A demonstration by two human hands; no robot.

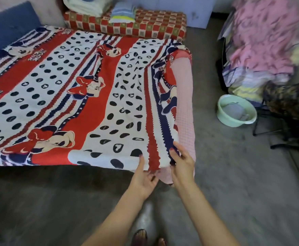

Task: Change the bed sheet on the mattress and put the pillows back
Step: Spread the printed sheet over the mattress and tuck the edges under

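Observation:
A red, white and navy cartoon-print bed sheet (84, 96) lies spread over the low mattress. Along the right side the pink mattress (185, 103) shows bare where the sheet falls short. At the near right corner my left hand (144, 176) reaches under the sheet's front edge, thumb on top and fingers curled below it. My right hand (181, 160) lies on the sheet's navy border at the same corner, fingers extended along the fabric. No pillows lie on the sheet.
A red checked cushion (145, 23) sits at the bed's far end with folded linens (88, 6) and a striped folded cloth (123, 14) on it. A blue headboard (8, 25) stands at far left. Right: a green basin (236, 110), a chair heaped with clothes (262, 41).

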